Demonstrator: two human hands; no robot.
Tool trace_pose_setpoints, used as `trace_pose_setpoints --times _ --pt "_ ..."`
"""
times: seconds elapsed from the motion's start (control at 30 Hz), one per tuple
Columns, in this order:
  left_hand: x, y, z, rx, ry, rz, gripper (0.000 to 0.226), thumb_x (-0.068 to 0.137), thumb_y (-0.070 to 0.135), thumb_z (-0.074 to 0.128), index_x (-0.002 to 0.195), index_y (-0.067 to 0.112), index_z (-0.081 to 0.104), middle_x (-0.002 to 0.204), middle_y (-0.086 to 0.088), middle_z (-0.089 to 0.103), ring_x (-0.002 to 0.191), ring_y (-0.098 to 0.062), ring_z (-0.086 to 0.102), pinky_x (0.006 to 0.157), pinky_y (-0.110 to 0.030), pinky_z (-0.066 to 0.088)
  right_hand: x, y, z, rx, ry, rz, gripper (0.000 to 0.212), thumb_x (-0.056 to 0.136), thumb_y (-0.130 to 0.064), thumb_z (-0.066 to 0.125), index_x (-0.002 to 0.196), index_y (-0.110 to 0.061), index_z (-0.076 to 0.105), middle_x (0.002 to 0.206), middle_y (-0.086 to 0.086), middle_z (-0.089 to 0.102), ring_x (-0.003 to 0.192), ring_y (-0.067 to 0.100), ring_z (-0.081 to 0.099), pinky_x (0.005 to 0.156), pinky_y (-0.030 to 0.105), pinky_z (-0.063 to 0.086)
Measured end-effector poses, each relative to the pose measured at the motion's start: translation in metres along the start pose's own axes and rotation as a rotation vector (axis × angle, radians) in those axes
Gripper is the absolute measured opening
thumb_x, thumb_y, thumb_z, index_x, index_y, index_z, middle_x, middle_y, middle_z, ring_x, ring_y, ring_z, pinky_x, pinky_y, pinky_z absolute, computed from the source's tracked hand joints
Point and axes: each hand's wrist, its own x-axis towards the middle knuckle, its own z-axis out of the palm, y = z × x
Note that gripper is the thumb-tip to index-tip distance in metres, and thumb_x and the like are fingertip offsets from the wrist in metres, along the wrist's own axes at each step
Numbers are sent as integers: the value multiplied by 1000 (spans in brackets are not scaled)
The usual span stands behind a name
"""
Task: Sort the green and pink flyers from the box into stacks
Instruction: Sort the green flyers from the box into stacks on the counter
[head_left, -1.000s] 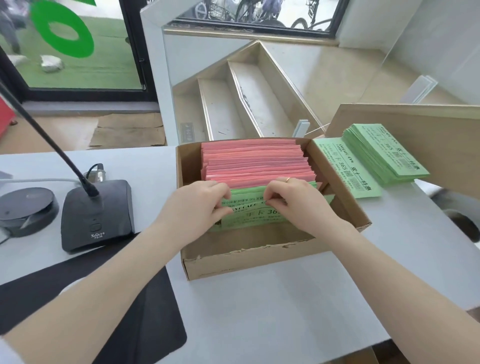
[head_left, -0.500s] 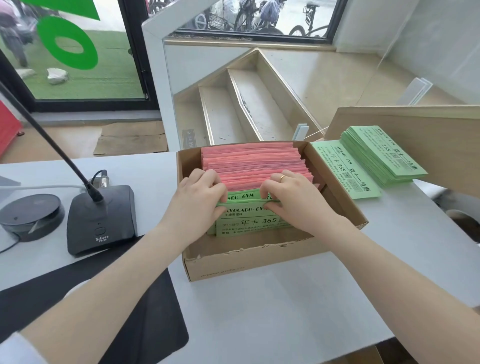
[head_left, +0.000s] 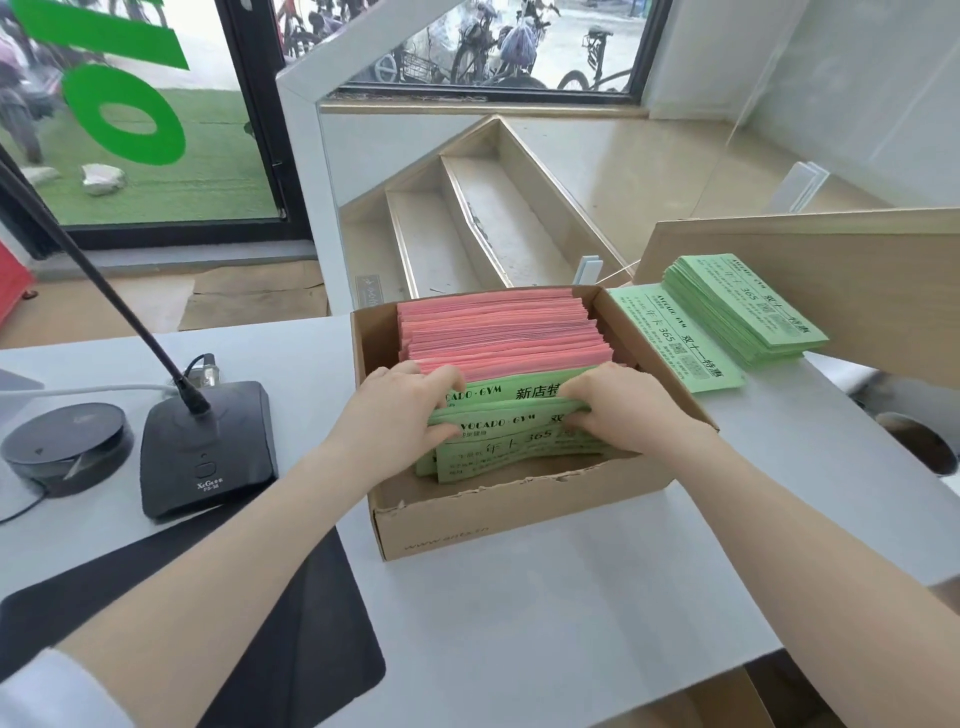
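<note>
So both hands are down in the near end of the box (head_left: 519, 525), left hand (head_left: 402, 410) and right hand (head_left: 621, 408) at opposite ends of the green flyers (head_left: 511, 441), fingers curled shut on the bundle. Its long axis runs left-right, spanning my two grips, so I reckon it lifts straight up. Pink flyers (head_left: 498, 332) sit packed just behind, farther in. The green stack (head_left: 748, 312) waits far right on the desk (head_left: 519, 649), nearer my right hand.
</note>
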Motion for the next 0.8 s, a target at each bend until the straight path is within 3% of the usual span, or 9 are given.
trace_pose_setpoints --times 0.07,0.13,0.2,0.27,0.37,0.43,0.53,0.7,0.8 --pt "-3 3 -7 -96 63 -70 31 82 32 67 109 20 58 93 1 64 92 -17 57 76 -27 42 -6 1 -6 105 71 14 10 88 -27 57 84 -18 56 83 -1 60 87 25 54 63 29 37" --pt "-9 10 -18 -354 188 -186 22 78 27 72 95 22 59 82 10 67 75 -4 61 63 -16 46 -15 1 -18 224 138 35 9 88 -27 60 84 -19 57 74 -4 57 78 23 52 60 31 39" --pt "-16 23 -31 -732 268 -230 19 78 17 72 88 28 61 78 19 70 76 3 65 67 -15 52 -26 2 -34 377 210 45 10 84 -25 65 92 -19 63 79 -1 63 75 23 56 65 35 48" --pt "-23 39 -42 -945 308 -222 34 82 10 68 87 44 64 87 21 71 88 -2 67 79 -29 55 -39 3 -53 501 282 26 16 78 -21 71 93 -19 66 83 2 66 76 24 60 69 37 51" --pt "-35 66 -53 -947 400 -178 33 81 21 63 85 54 61 93 20 70 94 -8 66 84 -37 53 -67 4 -78 604 373 -26 13 73 -16 75 82 -19 67 72 -4 62 65 9 54 58 16 41" --pt "-47 83 -51 -978 451 -186 31 81 24 60 86 54 61 96 18 70 96 -10 65 84 -38 53 -91 8 -86 701 413 -30 18 70 -15 78 72 -26 64 69 -7 60 58 1 48 53 9 37" --pt "-70 108 -37 -1023 467 -209 35 86 18 59 90 54 60 100 18 69 99 -8 65 84 -33 52 -123 23 -75 843 404 -3 22 69 -11 79 69 -23 61 68 -7 61 55 -1 48 53 7 36" --pt "-114 137 10 -1131 429 -332 31 92 1 49 102 29 57 97 21 70 95 1 64 77 -12 49 -172 50 -12 1294 379 52 23 75 9 67 73 -13 61 61 -9 65 60 3 59 61 14 48" --pt "-137 143 39 -1113 359 -418 27 94 3 47 107 25 56 101 19 69 99 0 62 82 -14 47 -185 50 38 1432 275 134 20 80 9 62 81 -12 61 70 -6 67 69 7 62 68 19 49"
